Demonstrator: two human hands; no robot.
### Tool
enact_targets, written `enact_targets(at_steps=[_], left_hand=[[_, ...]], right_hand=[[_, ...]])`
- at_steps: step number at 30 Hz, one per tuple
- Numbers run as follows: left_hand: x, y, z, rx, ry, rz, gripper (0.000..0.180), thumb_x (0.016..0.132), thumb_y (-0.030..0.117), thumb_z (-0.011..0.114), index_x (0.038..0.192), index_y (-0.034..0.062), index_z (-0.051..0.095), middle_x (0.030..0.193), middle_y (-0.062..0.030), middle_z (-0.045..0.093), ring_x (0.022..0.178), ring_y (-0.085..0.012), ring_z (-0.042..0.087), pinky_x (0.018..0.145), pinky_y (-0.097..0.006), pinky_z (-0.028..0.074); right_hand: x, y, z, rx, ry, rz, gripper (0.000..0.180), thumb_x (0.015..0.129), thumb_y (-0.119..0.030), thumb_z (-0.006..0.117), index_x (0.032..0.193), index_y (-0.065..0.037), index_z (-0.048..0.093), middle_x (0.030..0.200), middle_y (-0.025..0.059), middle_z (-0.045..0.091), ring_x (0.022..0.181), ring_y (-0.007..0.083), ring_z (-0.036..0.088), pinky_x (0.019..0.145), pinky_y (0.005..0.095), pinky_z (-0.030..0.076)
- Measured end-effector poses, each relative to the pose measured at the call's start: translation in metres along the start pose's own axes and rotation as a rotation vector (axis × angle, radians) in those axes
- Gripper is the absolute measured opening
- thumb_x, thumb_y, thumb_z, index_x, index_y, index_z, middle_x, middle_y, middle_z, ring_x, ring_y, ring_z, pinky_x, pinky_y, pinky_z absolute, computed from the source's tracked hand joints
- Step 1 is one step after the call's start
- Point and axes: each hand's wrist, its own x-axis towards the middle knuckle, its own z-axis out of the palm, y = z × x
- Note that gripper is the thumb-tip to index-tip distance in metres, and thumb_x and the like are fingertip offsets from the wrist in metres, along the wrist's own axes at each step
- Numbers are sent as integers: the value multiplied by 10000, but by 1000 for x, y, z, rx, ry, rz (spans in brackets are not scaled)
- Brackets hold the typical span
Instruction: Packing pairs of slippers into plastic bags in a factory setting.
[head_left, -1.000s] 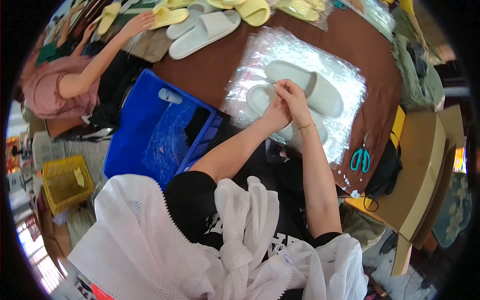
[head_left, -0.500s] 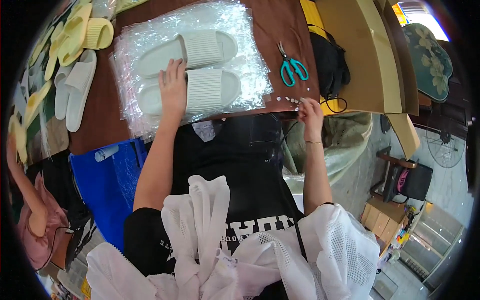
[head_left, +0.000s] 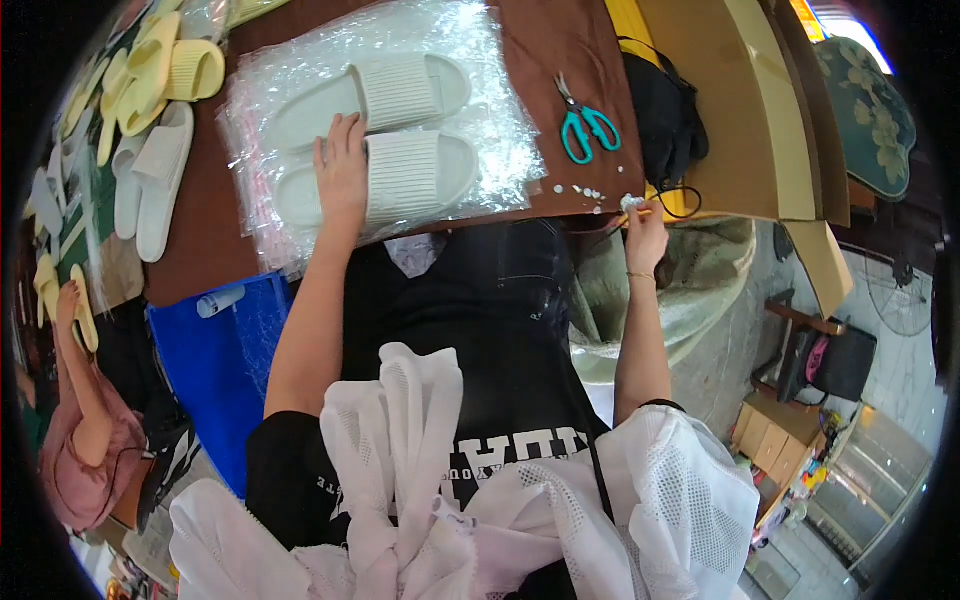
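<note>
Left hand lies flat, open, pinning the pale ribbed foam slippers in their clear plastic bag on the brown table. Right hand pinches small white bits at the table edge. Bagging stage, apparently; closing the bag likely needs both hands.

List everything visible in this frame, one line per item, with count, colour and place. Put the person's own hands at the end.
pale slippers: two, off-white, side by side on the clear plastic bags
clear plastic bags: a stack, transparent, on the brown table
brown table: one, bare part right of the bags
scissors: one pair, teal handles, on the table right of the bags
small white bits: several, at the table's near edge
black bag: one, right of the scissors
other slippers: many, yellow and off-white, far left of the table
blue bin: one, below the table's left side
co-worker's sleeve: pink, lower left
left hand: flat on the nearer pale slipper
right hand: at the table's near edge, fingertips pinching something small and white
</note>
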Motion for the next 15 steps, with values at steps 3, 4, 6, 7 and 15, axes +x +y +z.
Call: enact_targets(at_steps=[3,4,6,7,15], left_hand=[[1,-11,0,9,24,-1,384,883,125,450,1266,131,437,1326,-38,434,1309,-213,337,1073,-482,221],[-1,-15,0,-11,51,4,383,881,120,450,1264,124,439,1326,-46,437,1307,-222,338,1072,-485,222],[-4,-8,-3,-14,56,-1,380,878,114,454,1257,97,441,1319,-79,444,1303,-257,339,1062,-493,232],[-1,-5,-7,-128,13,-18,382,873,114,461,1253,75,439,1304,-109,452,1290,-291,348,1050,-504,243],[-6,10,-21,-85,79,-10,357,835,141,516,1180,61,473,1247,-98,467,1275,-264,359,1050,-474,264]], right_hand=[[1,-5,-1,67,-38,-39,177,838,-258,596,918,-102,570,788,179,640,748,377,619,642,461,470],[1,-4,1,108,-10,-67,188,837,-254,602,932,-93,584,809,184,640,771,375,619,655,446,475],[-3,2,1,179,-1,-28,235,832,-234,619,996,-66,609,865,191,644,814,354,626,702,400,484],[-3,9,-1,211,15,-72,243,842,-211,615,1012,-39,602,895,171,651,802,312,633,717,377,482],[1,12,5,192,-111,-127,234,885,-268,512,928,-42,554,811,191,630,757,380,607,654,449,451]])
